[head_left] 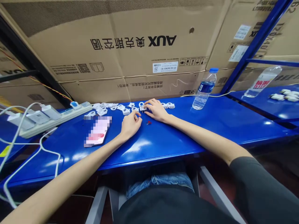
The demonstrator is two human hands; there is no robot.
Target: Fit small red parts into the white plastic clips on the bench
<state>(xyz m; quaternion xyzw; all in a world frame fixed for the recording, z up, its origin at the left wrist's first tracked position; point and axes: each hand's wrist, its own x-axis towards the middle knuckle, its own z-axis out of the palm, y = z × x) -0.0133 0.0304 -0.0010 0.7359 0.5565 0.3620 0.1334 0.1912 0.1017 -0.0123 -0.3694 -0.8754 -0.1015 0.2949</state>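
Dark shirt [163,205] up close. Right hand [156,110] is pinching a white ring-topped piece [142,109], probably to steady it; left hand [131,124] curls nearby, can't tell if it's holding anything.

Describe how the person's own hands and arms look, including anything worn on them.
The left hand and right hand are bare, with no gloves; no watch or bracelet shows at either wrist. Both forearms are uncovered. On the right arm, a plain dark grey, short fabric sleeve ends near the elbow. The left sleeve is out of view.
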